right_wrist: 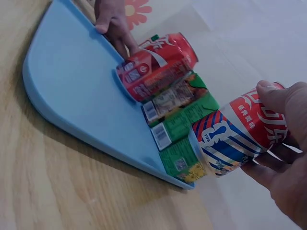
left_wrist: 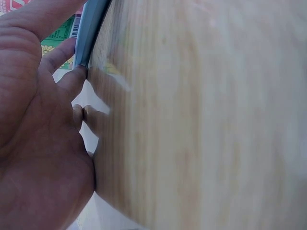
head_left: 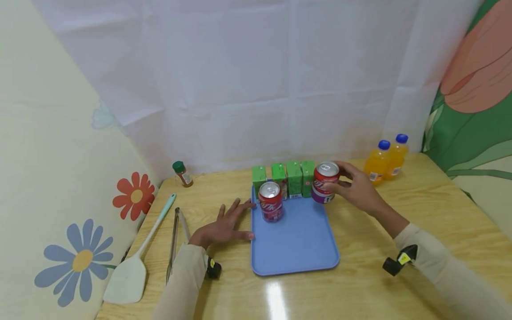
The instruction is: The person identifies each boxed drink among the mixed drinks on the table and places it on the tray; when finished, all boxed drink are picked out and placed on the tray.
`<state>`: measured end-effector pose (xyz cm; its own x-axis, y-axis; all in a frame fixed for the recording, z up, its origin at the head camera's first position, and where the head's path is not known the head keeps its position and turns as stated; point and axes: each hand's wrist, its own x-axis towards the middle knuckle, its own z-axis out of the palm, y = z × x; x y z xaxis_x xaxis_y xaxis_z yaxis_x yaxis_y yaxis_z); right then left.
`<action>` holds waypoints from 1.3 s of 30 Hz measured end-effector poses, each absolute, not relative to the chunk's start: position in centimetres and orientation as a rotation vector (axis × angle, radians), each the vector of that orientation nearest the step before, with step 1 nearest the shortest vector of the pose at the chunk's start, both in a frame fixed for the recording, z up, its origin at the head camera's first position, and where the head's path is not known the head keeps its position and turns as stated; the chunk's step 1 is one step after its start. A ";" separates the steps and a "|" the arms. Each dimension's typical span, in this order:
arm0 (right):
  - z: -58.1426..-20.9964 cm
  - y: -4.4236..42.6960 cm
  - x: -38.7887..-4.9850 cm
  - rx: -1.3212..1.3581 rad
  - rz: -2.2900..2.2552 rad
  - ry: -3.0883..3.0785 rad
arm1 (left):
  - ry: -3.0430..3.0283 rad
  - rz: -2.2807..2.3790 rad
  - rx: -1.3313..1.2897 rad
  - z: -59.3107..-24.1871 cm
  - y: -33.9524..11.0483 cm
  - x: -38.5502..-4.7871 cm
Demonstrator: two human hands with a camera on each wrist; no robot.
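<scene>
My right hand [head_left: 356, 189] grips a red soda can [head_left: 326, 182] above the right rim of a blue tray [head_left: 294, 249]. In the right wrist view this held can [right_wrist: 240, 132] hangs by the juice boxes, with fingers and thumb around its upper part. A second red soda can [head_left: 271, 202] stands upright on the tray's left side. Several green juice boxes [head_left: 294, 180] line the tray's far end. My left hand [head_left: 226, 224] lies with spread fingers at the tray's left edge, thumb and fingertip touching the rim; the left wrist view shows its palm [left_wrist: 43, 143] close to the table.
Two orange drink bottles [head_left: 376, 164] with blue caps stand at the back right. On the left lie metal tongs [head_left: 174, 240] and a white spatula [head_left: 130, 275]. A green-capped spice jar [head_left: 183, 174] stands behind them. White cloth [head_left: 240, 89] hangs behind the wooden table [head_left: 372, 284].
</scene>
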<state>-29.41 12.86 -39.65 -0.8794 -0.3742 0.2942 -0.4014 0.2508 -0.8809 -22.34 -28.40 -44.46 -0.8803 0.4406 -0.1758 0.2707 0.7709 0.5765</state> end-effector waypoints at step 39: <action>-43.6 7.7 -28.4 0.777 1.837 -2.530 | 2.678 0.807 0.566 -44.3 -28.3 -22.4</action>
<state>-28.36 7.69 -43.62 -0.8806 -0.4241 0.2116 -0.3325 0.2346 -0.9135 -22.37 -28.30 -44.31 -0.8816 0.4451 -0.1569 0.2842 0.7661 0.5764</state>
